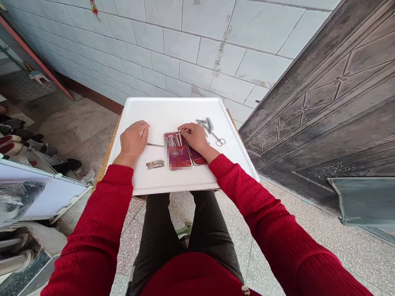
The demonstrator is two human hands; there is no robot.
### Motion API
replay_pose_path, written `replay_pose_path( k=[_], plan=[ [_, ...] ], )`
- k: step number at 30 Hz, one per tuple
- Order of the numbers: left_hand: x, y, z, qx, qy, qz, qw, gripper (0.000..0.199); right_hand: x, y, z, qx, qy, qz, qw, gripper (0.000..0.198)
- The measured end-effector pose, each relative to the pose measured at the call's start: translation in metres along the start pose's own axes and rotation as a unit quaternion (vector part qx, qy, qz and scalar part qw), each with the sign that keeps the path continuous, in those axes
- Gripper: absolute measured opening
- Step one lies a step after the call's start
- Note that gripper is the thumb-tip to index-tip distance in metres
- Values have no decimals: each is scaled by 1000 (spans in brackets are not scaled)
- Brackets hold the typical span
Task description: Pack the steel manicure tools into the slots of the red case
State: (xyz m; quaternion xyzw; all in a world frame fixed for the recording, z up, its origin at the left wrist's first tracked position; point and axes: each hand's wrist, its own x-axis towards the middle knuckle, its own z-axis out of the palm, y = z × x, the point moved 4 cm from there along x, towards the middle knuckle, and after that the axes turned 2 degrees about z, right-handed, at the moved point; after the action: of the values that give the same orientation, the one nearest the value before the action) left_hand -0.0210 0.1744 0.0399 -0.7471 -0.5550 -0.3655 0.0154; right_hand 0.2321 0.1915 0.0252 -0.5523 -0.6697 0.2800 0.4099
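A manicure case (181,164) with a red lining lies unfolded on the white tabletop (148,181), several slim metal tools slotted in its left half. Part of the case is blurred out. My right hand (194,136) reaches over it, thumb and forefinger pinched on a slim metal manicure tool (179,133) at the top edge. My left hand (133,139) rests on the table left of the case with its fingers curled in; what they hold, if anything, is hidden. A thin metal strip (155,144) runs from beside that hand to the case.
Small scissors (220,142) and nail clippers (210,123) lie beyond my right hand. A flat metal piece (155,164) sits left of the case. A tiled wall (173,49) stands behind the table, a dark carved door (308,107) to the right, a white rack (37,189) to the left.
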Motion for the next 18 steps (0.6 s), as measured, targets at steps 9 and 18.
replay_pose_path(
  k=[9, 18],
  plan=[
    [0, 2, -2, 9, 6, 1, 1000, 34, -6, -3, 2, -49, -7, -33, 998, 35],
    [0, 1, -2, -1, 10, 3, 1000, 33, -10, -7, 3, -90, -15, -37, 995, 37]
  ],
)
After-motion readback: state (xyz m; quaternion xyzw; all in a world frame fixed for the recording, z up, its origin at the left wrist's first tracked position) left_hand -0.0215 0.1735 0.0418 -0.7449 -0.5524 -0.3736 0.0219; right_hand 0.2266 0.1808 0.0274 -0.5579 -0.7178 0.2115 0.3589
